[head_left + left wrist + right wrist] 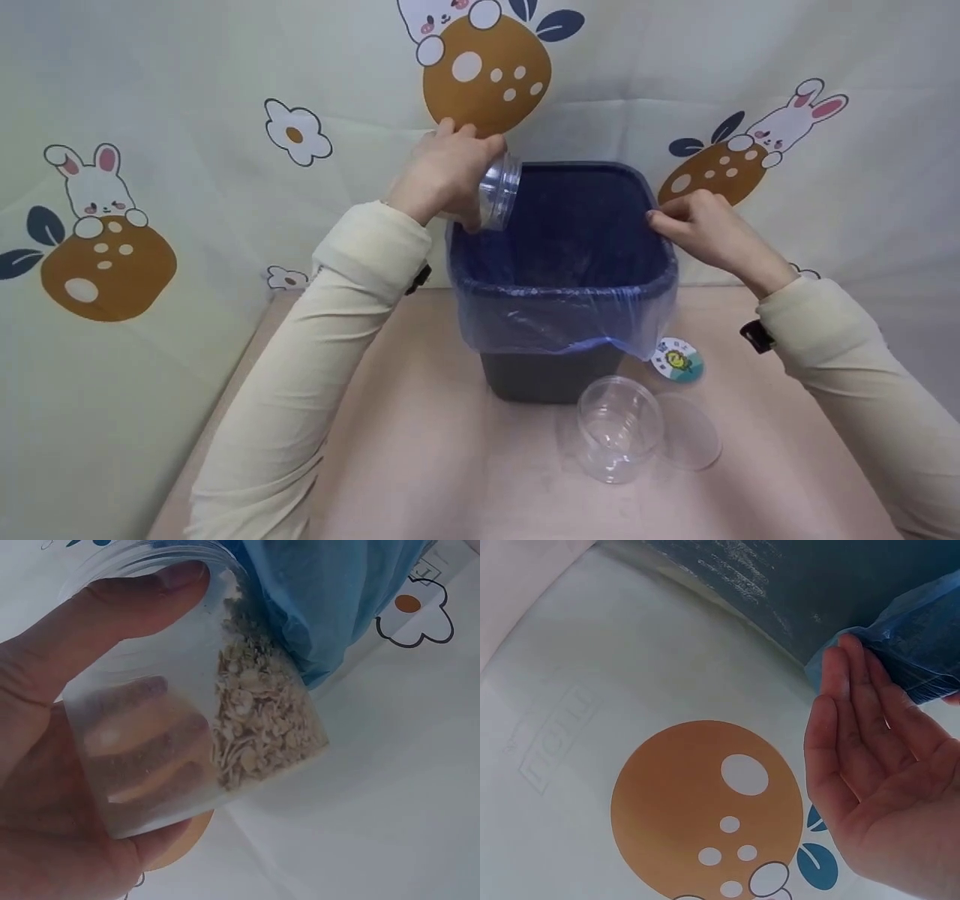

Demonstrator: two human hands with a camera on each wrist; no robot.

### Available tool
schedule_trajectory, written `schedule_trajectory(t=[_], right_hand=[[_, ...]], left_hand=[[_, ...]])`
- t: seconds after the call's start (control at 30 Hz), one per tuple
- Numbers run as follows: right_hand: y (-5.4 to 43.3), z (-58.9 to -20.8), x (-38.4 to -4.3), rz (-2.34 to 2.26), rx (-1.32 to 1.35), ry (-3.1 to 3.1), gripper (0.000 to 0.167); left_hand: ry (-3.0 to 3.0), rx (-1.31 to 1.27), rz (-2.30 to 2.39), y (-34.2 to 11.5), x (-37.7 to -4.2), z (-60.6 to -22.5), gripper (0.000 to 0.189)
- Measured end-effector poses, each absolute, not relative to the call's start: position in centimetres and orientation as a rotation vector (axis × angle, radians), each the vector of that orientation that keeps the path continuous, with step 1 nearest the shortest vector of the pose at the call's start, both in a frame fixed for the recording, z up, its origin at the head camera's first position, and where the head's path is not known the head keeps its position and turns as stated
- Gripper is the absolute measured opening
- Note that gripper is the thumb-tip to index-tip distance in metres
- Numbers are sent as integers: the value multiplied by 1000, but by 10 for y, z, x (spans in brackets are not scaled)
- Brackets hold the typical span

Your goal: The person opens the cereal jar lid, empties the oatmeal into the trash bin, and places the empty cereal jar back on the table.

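My left hand (pixel 448 171) grips a clear plastic jar (pixel 501 193) that tilts with its mouth toward the inside of a dark bin (pixel 551 379), over the left rim. Pale oat-like flakes (pixel 264 720) lie along one side of the jar in the left wrist view. A translucent blue bin liner (pixel 540 319) lines the bin and folds over its rim. At the right rim, my right hand (pixel 705 229) pinches the liner edge; its fingers (pixel 840 679) lie outside the rim, and the thumb is mostly hidden. The bin's bottom is too dark to make out.
In front of the bin, an uncovered clear plastic jar (pixel 616 442) stands on the pinkish table (pixel 420 465). Beside it lies a clear round disc (pixel 694 435). A round printed card (pixel 679 360) is near the bin's right side. A patterned cloth (pixel 210 225) hangs behind.
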State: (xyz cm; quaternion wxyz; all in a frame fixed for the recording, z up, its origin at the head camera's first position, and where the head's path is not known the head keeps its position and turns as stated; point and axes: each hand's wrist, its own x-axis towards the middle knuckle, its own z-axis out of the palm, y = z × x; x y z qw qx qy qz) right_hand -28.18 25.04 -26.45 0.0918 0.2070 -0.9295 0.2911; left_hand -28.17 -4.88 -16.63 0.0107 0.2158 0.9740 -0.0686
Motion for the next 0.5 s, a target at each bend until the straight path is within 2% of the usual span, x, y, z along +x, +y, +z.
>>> schedule_trajectory(t=[0.5], right_hand=[[249, -266, -283, 824, 606, -2724, 36]], left_hand=[[3029, 674, -256, -48, -282, -166, 86]])
